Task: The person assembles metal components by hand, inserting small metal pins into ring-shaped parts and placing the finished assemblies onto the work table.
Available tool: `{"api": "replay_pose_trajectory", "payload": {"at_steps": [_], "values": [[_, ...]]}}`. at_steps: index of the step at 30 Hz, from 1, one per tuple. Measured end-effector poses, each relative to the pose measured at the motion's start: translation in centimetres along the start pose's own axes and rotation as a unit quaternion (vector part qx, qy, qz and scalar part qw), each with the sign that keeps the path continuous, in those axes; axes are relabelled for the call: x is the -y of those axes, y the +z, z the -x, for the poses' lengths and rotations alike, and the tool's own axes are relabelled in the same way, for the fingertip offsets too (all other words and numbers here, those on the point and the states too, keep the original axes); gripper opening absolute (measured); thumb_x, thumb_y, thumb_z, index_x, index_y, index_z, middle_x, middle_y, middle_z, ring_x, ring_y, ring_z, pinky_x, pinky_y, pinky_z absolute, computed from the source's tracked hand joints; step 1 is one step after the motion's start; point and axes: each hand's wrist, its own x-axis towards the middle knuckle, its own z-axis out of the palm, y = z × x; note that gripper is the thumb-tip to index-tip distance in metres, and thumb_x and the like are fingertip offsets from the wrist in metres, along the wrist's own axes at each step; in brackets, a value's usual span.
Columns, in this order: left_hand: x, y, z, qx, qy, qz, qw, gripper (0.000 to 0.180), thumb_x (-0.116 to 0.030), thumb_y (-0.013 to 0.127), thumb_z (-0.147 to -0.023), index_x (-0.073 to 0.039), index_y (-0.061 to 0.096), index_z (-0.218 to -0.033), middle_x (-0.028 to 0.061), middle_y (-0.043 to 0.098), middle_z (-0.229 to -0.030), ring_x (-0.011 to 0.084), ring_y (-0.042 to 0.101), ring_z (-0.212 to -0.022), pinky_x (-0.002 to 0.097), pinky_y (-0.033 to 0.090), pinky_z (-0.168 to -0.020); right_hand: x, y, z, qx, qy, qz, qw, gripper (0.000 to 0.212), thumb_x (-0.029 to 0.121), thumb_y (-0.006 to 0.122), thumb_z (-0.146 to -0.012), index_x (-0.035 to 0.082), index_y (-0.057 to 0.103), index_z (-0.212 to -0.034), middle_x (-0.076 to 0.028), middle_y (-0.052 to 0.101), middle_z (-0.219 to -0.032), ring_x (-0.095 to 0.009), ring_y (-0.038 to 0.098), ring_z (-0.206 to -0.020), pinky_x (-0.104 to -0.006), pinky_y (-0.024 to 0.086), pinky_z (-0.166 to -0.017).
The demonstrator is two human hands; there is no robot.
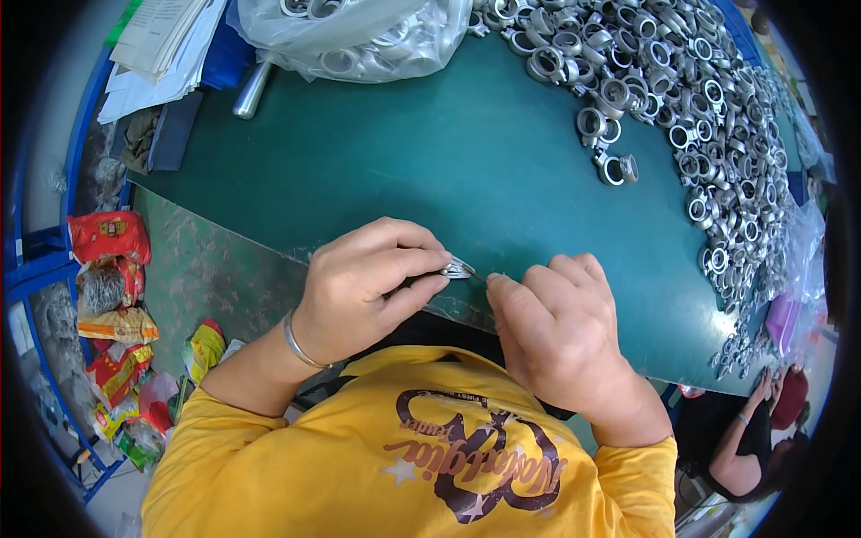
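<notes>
1. In the head view, the small metal part (458, 269) was held over the surface (377, 170), just inside its near edge. It was pinched by the left hand (368, 282), whose grip was closed on it between thumb and fingertips. Whether it was also rested on the surface could not be told.
2. A thin dark piece (479, 278) was gripped by the right hand (556, 327), pinched at thumb and forefinger over the same near strip of the surface. Whether the small part was touched by its tip could not be told.
3. A slip was judged the likeliest fault: if the thin piece was pushed off line, the left fingertips could be jabbed, as they were placed close beside its tip.
4. The small part could be lost off the near edge of the surface if the left pinch was loosened, since little of it was covered by the fingers.
5. At the far right of the surface, metal rings were piled in a heap (749, 188); a part flicked that way could be mixed in. The loose ring (630, 168), nearer the surface's middle, could be knocked by a wide sweep.
6. The metal cylinder (252, 91), laid at the surface's far left, could be set rolling by a bump.
</notes>
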Motion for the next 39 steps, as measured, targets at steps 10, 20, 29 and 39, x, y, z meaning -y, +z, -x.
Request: {"api": "replay_pose_trajectory", "payload": {"at_steps": [10,20,29,39], "values": [[0.3,0.3,-0.3,-0.008,0.043,-0.003,0.999,0.020,0.007,0.075,-0.067,0.003,0.068,-0.085,0.0117,0.064,-0.087,0.0169,0.060,-0.066,0.0237,0.048,-0.054,-0.6,1.4,-0.1,-0.026,0.009,-0.058,0.998,0.021,0.002,0.063,-0.061,0.001,0.060,-0.082,-0.005,0.048,-0.062,-0.022,0.049,-0.053,-0.0344,0.035,-0.051],[0.3,0.4,-0.5,0.003,0.064,-0.008,0.998,0.019,0.007,0.075,-0.065,0.002,0.068,-0.082,0.0110,0.064,-0.086,0.0177,0.061,-0.064,0.0241,0.050,-0.054,-0.7,1.0,-0.2,0.008,0.149,-0.180,0.972,0.011,0.000,0.064,-0.074,0.005,0.054,-0.073,-0.007,0.054,-0.058,-0.026,0.056,-0.053,-0.0358,0.041,-0.052],[0.3,0.7,-0.7,-0.020,0.081,-0.029,0.996,0.016,0.005,0.074,-0.066,0.002,0.068,-0.080,0.0127,0.068,-0.087,0.0210,0.065,-0.068,0.0267,0.053,-0.059,-1.4,1.1,0.3,0.000,0.090,-0.174,0.981,0.009,0.001,0.066,-0.074,0.005,0.058,-0.076,-0.006,0.056,-0.059,-0.024,0.057,-0.053,-0.0347,0.040,-0.051],[0.7,0.8,-0.5,-0.006,0.100,-0.026,0.995,0.017,0.003,0.075,-0.064,0.001,0.068,-0.079,0.0122,0.068,-0.085,0.0224,0.067,-0.071,0.0278,0.054,-0.061,-1.0,-0.1,0.2,0.035,0.113,-0.164,0.979,0.012,0.001,0.065,-0.075,0.004,0.054,-0.072,-0.008,0.054,-0.055,-0.027,0.055,-0.050,-0.0362,0.040,-0.050]]}}
